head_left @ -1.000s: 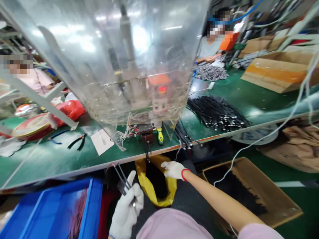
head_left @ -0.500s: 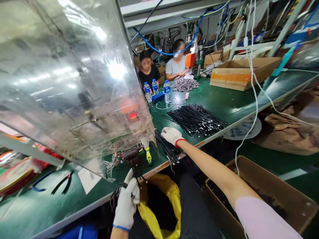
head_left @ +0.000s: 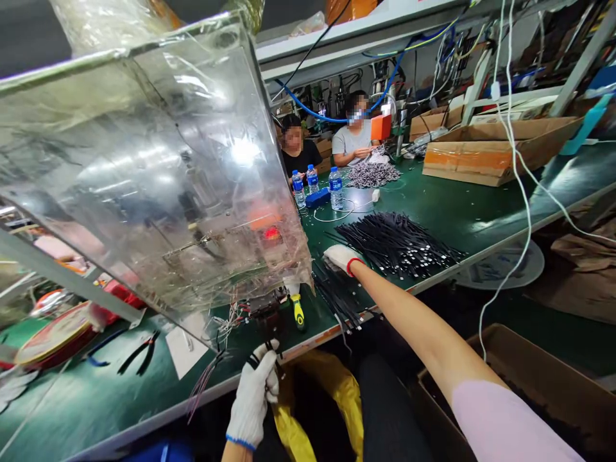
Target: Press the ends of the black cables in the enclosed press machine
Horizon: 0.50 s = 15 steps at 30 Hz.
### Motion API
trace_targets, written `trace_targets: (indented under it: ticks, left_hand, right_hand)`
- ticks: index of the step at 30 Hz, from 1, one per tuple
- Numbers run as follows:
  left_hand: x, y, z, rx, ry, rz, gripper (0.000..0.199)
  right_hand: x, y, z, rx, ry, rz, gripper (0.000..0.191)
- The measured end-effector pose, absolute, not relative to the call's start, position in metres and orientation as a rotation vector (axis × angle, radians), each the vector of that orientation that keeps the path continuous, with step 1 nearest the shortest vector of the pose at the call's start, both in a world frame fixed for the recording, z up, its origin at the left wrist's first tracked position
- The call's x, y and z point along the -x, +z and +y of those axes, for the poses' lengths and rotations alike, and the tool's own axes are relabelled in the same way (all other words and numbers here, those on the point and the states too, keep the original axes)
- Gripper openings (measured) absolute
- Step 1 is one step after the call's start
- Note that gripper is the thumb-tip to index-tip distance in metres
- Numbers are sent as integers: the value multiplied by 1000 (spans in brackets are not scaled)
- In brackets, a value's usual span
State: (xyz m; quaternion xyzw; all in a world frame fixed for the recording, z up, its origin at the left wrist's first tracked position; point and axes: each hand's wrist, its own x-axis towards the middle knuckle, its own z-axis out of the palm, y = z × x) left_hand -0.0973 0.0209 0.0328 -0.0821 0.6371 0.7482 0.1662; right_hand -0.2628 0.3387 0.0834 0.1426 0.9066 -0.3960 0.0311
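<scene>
Head: black cables (head_left: 335,298) beside right fingers (head_left: 335,255)

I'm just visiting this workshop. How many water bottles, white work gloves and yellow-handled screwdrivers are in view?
Water bottles: 3
White work gloves: 2
Yellow-handled screwdriver: 1
Total: 6

Right arm (head_left: 428,340) stretched far forward
The gloved right hand (head_left: 341,258) sits well ahead of the gloved left hand (head_left: 253,398), curled upright.
</scene>
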Motion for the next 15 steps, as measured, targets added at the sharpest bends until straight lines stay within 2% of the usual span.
trace_targets:
  ticks: [4, 8, 12, 15]
  left_hand:
    - [84, 39, 19, 172, 1906, 1999, 54]
    - [71, 40, 13, 228, 1790, 1995, 59]
    - [61, 37, 10, 181, 1935, 1831, 57]
    - [53, 38, 16, 219, 2137, 1638, 52]
  right_hand:
    - [260, 99, 349, -595, -1798, 2440, 26]
    - [245, 118, 355, -546, -2164, 2165, 24]
    - [216, 123, 348, -433, -2364, 2031, 8]
    - [180, 119, 331, -331, -2601, 1832, 11]
